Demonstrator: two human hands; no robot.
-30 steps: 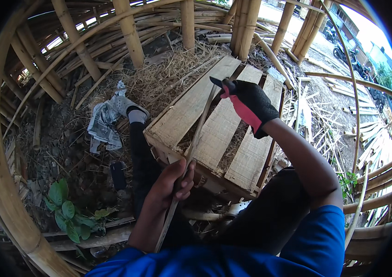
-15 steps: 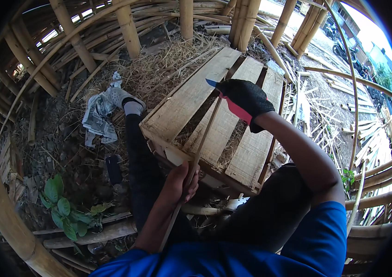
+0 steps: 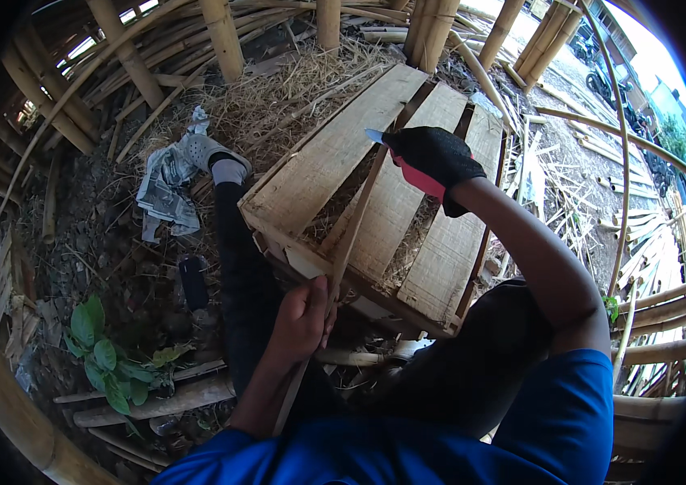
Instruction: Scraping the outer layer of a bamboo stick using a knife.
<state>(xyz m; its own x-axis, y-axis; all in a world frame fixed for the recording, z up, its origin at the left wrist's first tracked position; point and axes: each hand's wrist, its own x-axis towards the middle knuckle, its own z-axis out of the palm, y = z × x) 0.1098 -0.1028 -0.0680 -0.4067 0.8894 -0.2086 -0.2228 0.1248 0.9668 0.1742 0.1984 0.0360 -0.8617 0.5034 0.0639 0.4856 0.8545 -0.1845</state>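
My left hand (image 3: 303, 319), bare, is closed around a long thin bamboo strip (image 3: 351, 230). From there the strip slants up over a slatted wooden crate (image 3: 428, 234) to my right hand, and its lower end runs down towards my blue shirt. My right hand (image 3: 438, 166), in a black and red glove, is closed on what looks like a knife. Only the short blade (image 3: 374, 136) juts out past the thumb side; the handle is hidden in the glove. The strip's upper end meets the gloved hand just below the blade.
Straw (image 3: 278, 105) covers the ground behind the crate. Crumpled newspaper (image 3: 167, 194) lies beside my left shoe (image 3: 200, 150), with a dark phone-like object (image 3: 193, 283) nearer. A leafy plant (image 3: 105, 356) grows at left. Bamboo posts (image 3: 222, 40) and split bamboo (image 3: 658, 267) surround me.
The whole view has shifted slightly, with the crate now higher in it. The blade has tilted and catches light. Both hands keep their hold, and the strip's angle is a little different.
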